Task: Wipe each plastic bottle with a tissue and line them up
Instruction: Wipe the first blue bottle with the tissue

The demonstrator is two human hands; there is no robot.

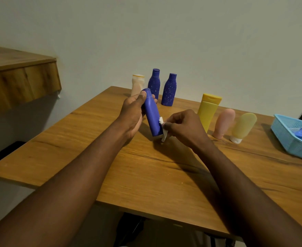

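While tilted, bottle (152,115) against tissue (161,120).

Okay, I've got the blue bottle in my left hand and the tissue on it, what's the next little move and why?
Probably draw the tissue up the blue bottle toward its top. The right hand pinches the tissue against the bottle's lower end, so the upper body may not be wiped yet. The left hand grips the bottle near the top and holds it tilted, which should steady it for the stroke.

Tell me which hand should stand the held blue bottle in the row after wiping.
Left: the left hand grips the held blue bottle near its cap, while the right hand pinches the tissue.
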